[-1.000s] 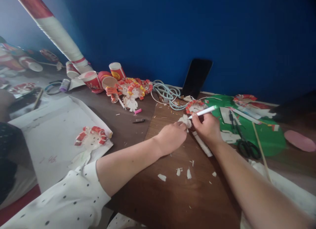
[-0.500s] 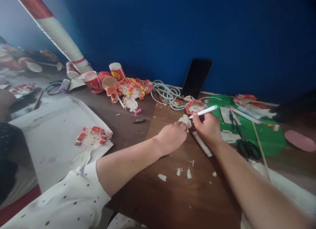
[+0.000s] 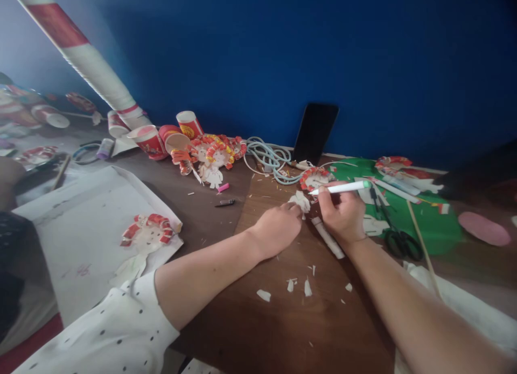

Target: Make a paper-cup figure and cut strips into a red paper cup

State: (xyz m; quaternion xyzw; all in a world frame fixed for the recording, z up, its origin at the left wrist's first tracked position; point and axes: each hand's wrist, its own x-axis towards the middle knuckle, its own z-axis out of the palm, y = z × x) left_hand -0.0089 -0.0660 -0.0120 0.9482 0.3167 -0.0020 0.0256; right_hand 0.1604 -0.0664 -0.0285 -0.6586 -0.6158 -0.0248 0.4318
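In the head view, a small white paper cutout (image 3: 299, 199) lies on the brown table. The bent fingers of my left hand (image 3: 277, 230) pin its lower edge down and cover that part of it. Between thumb and fingers my right hand (image 3: 344, 215) grips a slim white marker (image 3: 341, 188) with a green end. The marker is nearly level, its tip pointing left, close to the cutout's right side; contact cannot be made out. Just below that hand is a rolled white paper tube (image 3: 328, 238). A red-rimmed paper craft (image 3: 315, 178) sits behind the cutout.
Black-handled scissors (image 3: 404, 244) lie on a green sheet (image 3: 440, 231) at right. A phone (image 3: 315, 132) leans on the blue wall beside a coiled cable (image 3: 266, 153). Paper cups (image 3: 147, 141) stand back left, near a white tray (image 3: 97, 202). Paper scraps (image 3: 264, 295) dot the table.
The marker has swung from slanted to nearly level, and its tip sits slightly away from the cutout. My left hand stays on the cutout. The whole view has shifted slightly.
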